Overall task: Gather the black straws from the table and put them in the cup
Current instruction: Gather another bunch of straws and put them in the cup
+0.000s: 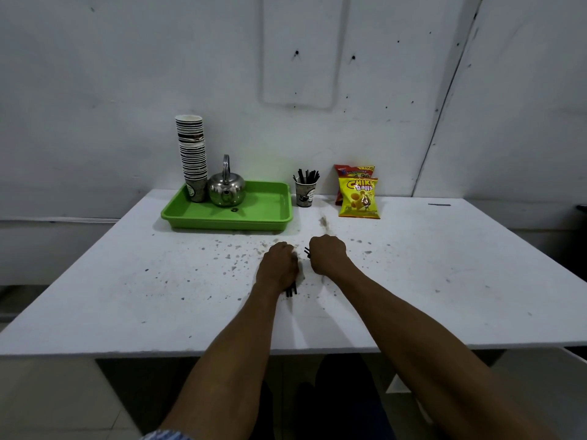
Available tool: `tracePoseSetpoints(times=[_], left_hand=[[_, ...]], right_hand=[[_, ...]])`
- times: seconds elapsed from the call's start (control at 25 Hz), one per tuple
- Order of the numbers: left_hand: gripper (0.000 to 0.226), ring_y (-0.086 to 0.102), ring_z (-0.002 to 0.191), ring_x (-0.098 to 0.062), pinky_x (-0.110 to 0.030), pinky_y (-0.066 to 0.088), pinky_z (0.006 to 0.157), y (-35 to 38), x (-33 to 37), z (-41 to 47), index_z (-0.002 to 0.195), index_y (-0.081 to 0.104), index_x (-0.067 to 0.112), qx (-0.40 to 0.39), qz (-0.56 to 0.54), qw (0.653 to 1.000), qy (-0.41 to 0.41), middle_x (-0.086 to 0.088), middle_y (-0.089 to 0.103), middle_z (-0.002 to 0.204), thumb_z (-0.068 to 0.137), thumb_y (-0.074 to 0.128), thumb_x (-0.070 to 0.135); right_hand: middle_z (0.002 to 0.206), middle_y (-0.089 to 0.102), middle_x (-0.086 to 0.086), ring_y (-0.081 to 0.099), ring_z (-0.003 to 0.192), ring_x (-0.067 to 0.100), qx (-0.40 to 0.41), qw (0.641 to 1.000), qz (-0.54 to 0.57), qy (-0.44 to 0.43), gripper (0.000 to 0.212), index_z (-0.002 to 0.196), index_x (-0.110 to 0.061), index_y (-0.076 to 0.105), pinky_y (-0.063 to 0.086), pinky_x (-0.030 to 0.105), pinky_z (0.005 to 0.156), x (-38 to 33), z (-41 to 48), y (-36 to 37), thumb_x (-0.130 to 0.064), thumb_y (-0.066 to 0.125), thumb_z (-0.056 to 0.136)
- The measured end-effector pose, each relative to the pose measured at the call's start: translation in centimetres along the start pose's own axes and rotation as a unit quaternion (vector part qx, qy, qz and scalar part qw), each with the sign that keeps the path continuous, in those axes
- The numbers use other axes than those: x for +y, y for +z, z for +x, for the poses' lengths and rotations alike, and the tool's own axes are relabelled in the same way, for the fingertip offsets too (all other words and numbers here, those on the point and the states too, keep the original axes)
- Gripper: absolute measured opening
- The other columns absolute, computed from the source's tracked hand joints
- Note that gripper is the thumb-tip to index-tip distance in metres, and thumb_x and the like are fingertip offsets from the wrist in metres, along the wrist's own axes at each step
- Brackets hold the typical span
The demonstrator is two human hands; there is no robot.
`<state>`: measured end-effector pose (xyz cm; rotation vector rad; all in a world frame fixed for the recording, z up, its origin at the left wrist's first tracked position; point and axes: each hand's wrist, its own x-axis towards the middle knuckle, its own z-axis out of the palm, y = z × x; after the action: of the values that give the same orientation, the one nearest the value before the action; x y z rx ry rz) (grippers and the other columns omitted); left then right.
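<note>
A paper cup (305, 195) stands at the back of the white table (158, 281), and several black straws (307, 176) stick up out of it. My left hand (278, 266) rests on the table at the middle, closed over a bundle of black straws whose ends (291, 291) poke out below the palm. Just to its right my right hand (327, 254) is a fist, with short black straw tips (307, 251) showing at its left side. The rest of both bundles is hidden inside the hands.
A green tray (254, 214) at the back left carries a steel kettle (226, 188) and a tall stack of paper cups (192, 154). Two snack bags (358, 193) stand right of the straw cup. Dark specks dot the table around my hands.
</note>
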<state>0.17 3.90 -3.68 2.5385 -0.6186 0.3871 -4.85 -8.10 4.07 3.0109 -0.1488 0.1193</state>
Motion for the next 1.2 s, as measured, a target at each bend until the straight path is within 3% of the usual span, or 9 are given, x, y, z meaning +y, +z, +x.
tracePoseSetpoints(times=[0.32, 0.48, 0.6, 0.72, 0.76, 0.96, 1.12, 1.2], left_hand=[[0.032, 0.056, 0.107, -0.034, -0.044, 0.046, 0.094, -0.1, 0.2, 0.0, 0.105, 0.061, 0.002, 0.001, -0.011, 1.0, -0.009, -0.018, 0.062, 0.11, 0.1, 0.036, 0.022], [0.035, 0.056, 0.108, -0.035, -0.044, 0.046, 0.093, -0.3, 0.2, 0.3, 0.103, 0.061, 0.002, -0.01, -0.018, 1.0, -0.022, -0.018, 0.062, 0.11, 0.102, 0.035, 0.025], [0.035, 0.051, 0.122, -0.036, -0.045, 0.044, 0.101, -0.6, 0.7, 1.0, 0.118, 0.059, 0.003, -0.037, -0.017, 0.999, -0.025, -0.018, 0.057, 0.127, 0.101, 0.037, 0.025], [0.041, 0.042, 0.136, -0.032, -0.045, 0.038, 0.111, -0.8, 2.1, 1.9, 0.134, 0.051, 0.007, -0.052, -0.011, 0.998, -0.023, -0.015, 0.045, 0.147, 0.101, 0.039, 0.028], [0.041, 0.043, 0.136, -0.032, -0.045, 0.038, 0.111, -0.7, 2.5, 2.1, 0.135, 0.05, 0.008, -0.053, -0.006, 0.998, -0.019, -0.015, 0.045, 0.147, 0.101, 0.039, 0.028], [0.042, 0.038, 0.14, -0.03, -0.041, 0.034, 0.112, 0.2, 3.1, 2.4, 0.14, 0.045, 0.007, -0.075, -0.005, 0.997, -0.007, -0.016, 0.04, 0.151, 0.1, 0.041, 0.022], [0.043, 0.036, 0.142, -0.03, -0.042, 0.033, 0.114, -0.2, 2.9, 3.0, 0.142, 0.043, 0.006, -0.07, -0.021, 0.997, -0.011, -0.016, 0.037, 0.153, 0.1, 0.041, 0.019], [0.045, 0.035, 0.143, -0.03, -0.041, 0.032, 0.114, -0.3, 2.7, 2.9, 0.143, 0.041, 0.006, -0.084, -0.016, 0.996, -0.017, -0.016, 0.036, 0.154, 0.1, 0.041, 0.021]], right_hand=[[0.116, 0.064, 0.016, 0.063, 0.109, 0.034, 0.009, 0.998, 0.057, 0.019, 0.027, 0.112, -0.005, 0.06, 0.052, 0.036, 0.085, 1.2, 1.1, -0.2, -0.015, 0.064, 0.087], [0.11, 0.066, 0.02, 0.063, 0.107, 0.036, 0.058, 0.98, 0.178, 0.07, 0.026, 0.106, -0.001, 0.062, 0.051, 0.036, 0.079, 2.6, 2.9, -1.1, -0.013, 0.065, 0.082], [0.096, 0.073, 0.016, 0.067, 0.094, 0.032, 0.163, 0.924, 0.331, 0.099, 0.019, 0.095, -0.003, 0.072, 0.045, 0.03, 0.067, 3.7, 4.4, -2.0, -0.013, 0.069, 0.078], [0.093, 0.076, 0.012, 0.07, 0.086, 0.028, 0.285, 0.828, 0.473, 0.101, 0.016, 0.097, -0.006, 0.073, 0.05, 0.031, 0.07, 3.7, 4.2, -1.7, -0.012, 0.068, 0.083], [0.093, 0.076, 0.012, 0.07, 0.086, 0.027, 0.298, 0.814, 0.488, 0.104, 0.014, 0.096, -0.006, 0.072, 0.05, 0.031, 0.071, 3.6, 3.8, -1.0, -0.013, 0.068, 0.084], [0.097, 0.076, 0.015, 0.071, 0.093, 0.028, 0.28, 0.822, 0.48, 0.125, 0.016, 0.099, -0.004, 0.071, 0.043, 0.025, 0.074, 3.7, 2.3, 4.2, -0.012, 0.067, 0.086], [0.091, 0.075, 0.015, 0.071, 0.089, 0.028, 0.296, 0.807, 0.495, 0.13, 0.012, 0.093, -0.002, 0.071, 0.045, 0.027, 0.072, 4.2, 2.9, 4.0, -0.011, 0.068, 0.085], [0.092, 0.075, 0.016, 0.071, 0.089, 0.029, 0.282, 0.817, 0.486, 0.129, 0.013, 0.093, -0.001, 0.071, 0.041, 0.022, 0.07, 4.4, 2.9, 4.3, -0.011, 0.068, 0.086]])
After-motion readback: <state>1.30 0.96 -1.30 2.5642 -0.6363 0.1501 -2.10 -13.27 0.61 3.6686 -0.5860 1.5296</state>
